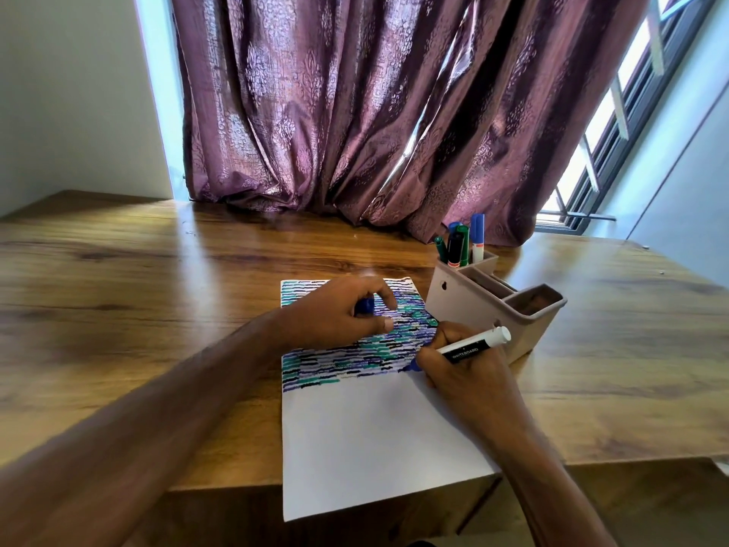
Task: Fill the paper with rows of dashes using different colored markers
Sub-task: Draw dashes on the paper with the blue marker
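A smooth white paper sheet [371, 440] overhangs the glossy wood-grain tabletop [118, 278]. The right hand [461, 369] pinches a cylindrical whiteboard marker [471, 345], tip on the dashes. Beyond, the left hand [339, 313] presses the paper, curled round a blue cap [365, 305]. Right of both: a beige plastic organizer [489, 309].

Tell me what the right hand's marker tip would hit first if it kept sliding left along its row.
Likely only blank paper: the right hand holds the marker at the row's right end. The left hand rests higher up, seemingly clear.
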`<state>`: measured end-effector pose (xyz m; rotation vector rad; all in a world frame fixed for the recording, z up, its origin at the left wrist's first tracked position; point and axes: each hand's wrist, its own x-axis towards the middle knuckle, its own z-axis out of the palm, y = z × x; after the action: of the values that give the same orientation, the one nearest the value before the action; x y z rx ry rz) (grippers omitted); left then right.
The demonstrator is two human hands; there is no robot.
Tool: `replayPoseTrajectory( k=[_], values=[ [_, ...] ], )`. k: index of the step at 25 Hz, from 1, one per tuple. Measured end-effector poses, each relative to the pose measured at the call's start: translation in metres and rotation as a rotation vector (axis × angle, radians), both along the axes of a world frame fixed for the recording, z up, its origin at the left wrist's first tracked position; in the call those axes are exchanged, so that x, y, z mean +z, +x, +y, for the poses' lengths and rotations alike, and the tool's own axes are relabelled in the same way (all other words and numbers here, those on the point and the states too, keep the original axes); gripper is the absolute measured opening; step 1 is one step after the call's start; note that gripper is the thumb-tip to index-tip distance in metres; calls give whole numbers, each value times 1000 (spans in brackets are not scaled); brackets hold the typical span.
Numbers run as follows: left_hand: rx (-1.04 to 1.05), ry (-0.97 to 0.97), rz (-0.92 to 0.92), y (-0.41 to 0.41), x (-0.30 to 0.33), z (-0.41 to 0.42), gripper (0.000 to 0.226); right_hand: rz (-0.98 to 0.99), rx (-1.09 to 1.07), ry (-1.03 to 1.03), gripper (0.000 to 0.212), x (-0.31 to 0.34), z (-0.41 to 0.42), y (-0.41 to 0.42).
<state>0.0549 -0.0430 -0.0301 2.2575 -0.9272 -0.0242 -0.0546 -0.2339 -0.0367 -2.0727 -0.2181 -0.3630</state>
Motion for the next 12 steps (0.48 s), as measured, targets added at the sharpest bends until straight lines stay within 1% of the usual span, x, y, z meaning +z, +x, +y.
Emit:
replayPoseTrajectory(
  k=[1, 2, 3, 5, 7, 10, 12],
  values=[
    [-17, -82, 63, -1, 1, 0, 17, 3, 0, -4, 25, 0, 0, 0],
    [-40, -144, 128, -3, 3, 1, 15, 6, -1, -8, 24, -1, 0, 0],
    [-62, -179, 182, -4, 5, 1, 17, 6, -2, -12, 22, -1, 0, 0],
    [-99, -190, 223, -7, 7, 0, 17, -3, -1, -22, 14, -4, -2, 2],
    [-112, -195, 205, -9, 7, 0, 20, -13, 2, -21, 8, -6, -4, 2],
    [-138, -155, 100, -3, 3, 3, 17, -20, 1, -16, 4, -6, -5, 3],
    [-159, -155, 95, -1, 3, 3, 23, -21, 5, -27, 5, -6, -5, 3]
  ],
)
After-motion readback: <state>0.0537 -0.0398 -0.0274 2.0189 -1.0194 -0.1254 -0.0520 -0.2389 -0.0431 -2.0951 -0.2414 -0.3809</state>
